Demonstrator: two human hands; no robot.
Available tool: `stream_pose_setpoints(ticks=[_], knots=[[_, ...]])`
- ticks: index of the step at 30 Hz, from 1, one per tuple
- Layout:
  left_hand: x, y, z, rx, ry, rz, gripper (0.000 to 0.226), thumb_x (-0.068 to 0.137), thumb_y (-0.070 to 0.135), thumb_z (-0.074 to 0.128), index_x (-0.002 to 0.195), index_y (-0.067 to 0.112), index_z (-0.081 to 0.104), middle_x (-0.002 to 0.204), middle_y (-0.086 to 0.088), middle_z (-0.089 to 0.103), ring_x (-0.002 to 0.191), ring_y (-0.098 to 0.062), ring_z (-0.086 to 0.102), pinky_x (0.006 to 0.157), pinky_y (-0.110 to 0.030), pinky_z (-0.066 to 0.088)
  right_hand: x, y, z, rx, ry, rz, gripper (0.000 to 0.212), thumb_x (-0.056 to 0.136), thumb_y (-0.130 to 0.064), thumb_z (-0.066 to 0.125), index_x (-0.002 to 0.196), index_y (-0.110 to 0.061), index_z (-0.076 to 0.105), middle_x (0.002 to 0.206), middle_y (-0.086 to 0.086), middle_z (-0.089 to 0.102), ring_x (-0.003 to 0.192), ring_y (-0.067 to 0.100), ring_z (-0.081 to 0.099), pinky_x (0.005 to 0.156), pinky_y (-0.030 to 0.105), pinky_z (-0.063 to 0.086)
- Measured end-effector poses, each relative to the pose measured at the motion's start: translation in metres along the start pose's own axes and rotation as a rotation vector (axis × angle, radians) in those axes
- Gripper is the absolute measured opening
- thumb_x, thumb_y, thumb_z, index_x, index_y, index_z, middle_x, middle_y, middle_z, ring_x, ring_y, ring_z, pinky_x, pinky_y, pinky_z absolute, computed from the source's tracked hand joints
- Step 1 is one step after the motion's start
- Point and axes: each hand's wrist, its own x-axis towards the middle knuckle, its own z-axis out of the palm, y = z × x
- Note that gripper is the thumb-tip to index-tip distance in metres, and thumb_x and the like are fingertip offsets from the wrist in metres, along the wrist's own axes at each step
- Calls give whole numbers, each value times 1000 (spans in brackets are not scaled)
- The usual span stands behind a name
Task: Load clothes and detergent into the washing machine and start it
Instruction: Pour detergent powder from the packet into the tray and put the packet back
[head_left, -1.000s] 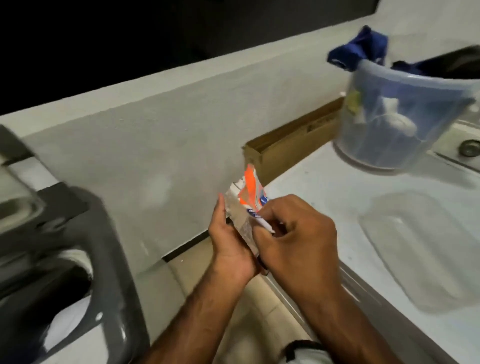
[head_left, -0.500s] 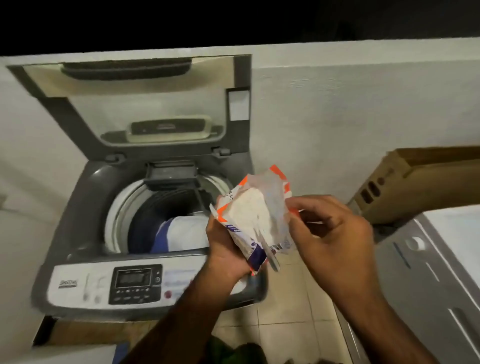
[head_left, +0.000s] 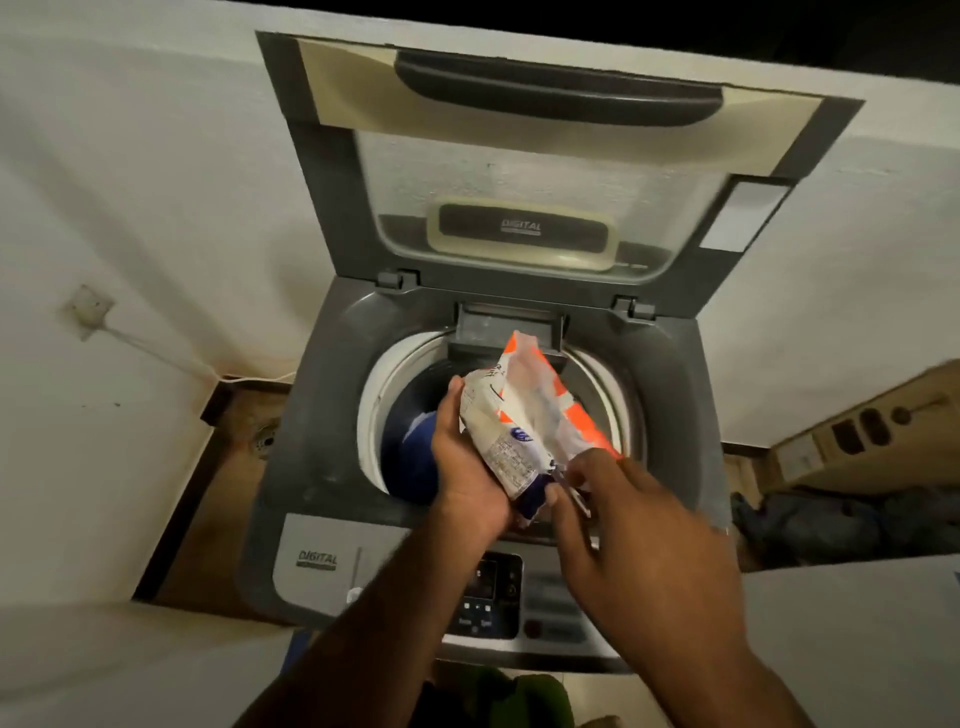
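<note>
A grey top-loading washing machine (head_left: 311, 415) stands in front of me with its lid (head_left: 519, 171) raised against the wall. Blue clothes (head_left: 415, 457) lie in the drum. My left hand (head_left: 467, 478) grips a white and orange detergent packet (head_left: 519, 421) from below, holding it over the drum opening. My right hand (head_left: 639, 525) pinches the packet's lower right corner with thumb and fingers. The packet's torn top points up toward the detergent drawer (head_left: 509, 327) at the back of the opening. The control panel (head_left: 493, 592) lies partly hidden under my forearms.
White walls flank the machine on both sides. A cardboard box (head_left: 857, 436) lies at the right, with dark clothing (head_left: 831, 525) in front of it. A white appliance top (head_left: 857, 623) sits at lower right. A floor drain (head_left: 262, 436) shows at the left.
My view has swung left from the white appliance and bucket to the washing machine. Both hands have carried the packet over the drum, and it is now tilted above the opening.
</note>
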Motion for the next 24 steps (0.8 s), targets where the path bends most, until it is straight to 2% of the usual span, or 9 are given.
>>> stream_pose_setpoints(ticks=[2,4,6,9,11,16,19,22,24], knots=[[7,9,-11,-12,0,15,73,92,67,42,136,13,64,127,-20,69,112,-38,65,104,-48,47,10,-10,7,14,-60,29,28,98,-56,42,120,-40,44,107,-9,71,85,14,70,69,34,60],[16,15,-22,-14,26,14,71,92,68,43,134,16,66,126,-18,70,119,-38,63,110,-52,44,23,-14,16,89,-106,79,27,97,-47,53,123,-37,49,101,-8,74,82,14,70,70,28,58],[25,19,-34,-36,38,42,69,92,66,43,135,16,65,131,-18,68,127,-40,58,114,-55,39,33,-15,21,291,-114,170,22,95,-36,64,117,-35,63,93,-11,77,74,8,69,65,18,53],[32,25,-45,-44,72,88,62,96,61,43,131,16,67,132,-19,67,128,-43,57,113,-57,39,53,-11,26,746,-66,358,14,95,-17,68,103,-26,76,76,-8,77,57,8,70,56,28,59],[34,28,-50,-39,84,84,62,95,62,44,130,17,68,131,-19,68,127,-43,58,113,-58,38,66,-5,27,920,-17,430,17,96,-10,66,101,-21,77,75,-2,77,54,12,70,50,28,56],[49,28,-56,44,158,111,62,94,64,44,130,20,68,129,-17,69,122,-43,62,109,-60,42,94,0,32,1035,-91,413,21,100,-7,58,102,-17,77,79,1,79,62,21,75,55,31,59],[54,31,-53,108,158,123,56,97,58,41,131,21,67,129,-17,69,120,-42,64,105,-59,46,104,9,30,1163,-118,466,22,101,-3,56,100,-9,76,78,9,79,64,24,75,60,32,63],[58,33,-54,137,178,155,51,102,49,36,126,18,69,120,-16,73,112,-39,69,98,-56,53,111,22,27,1211,-132,477,24,101,-2,55,98,-8,77,79,12,79,68,27,76,62,31,62],[64,31,-58,95,203,180,51,101,49,37,126,17,68,122,-18,71,116,-43,65,101,-61,50,115,30,24,1218,-139,471,25,101,-2,54,95,-9,77,79,13,79,72,30,77,66,33,62]])
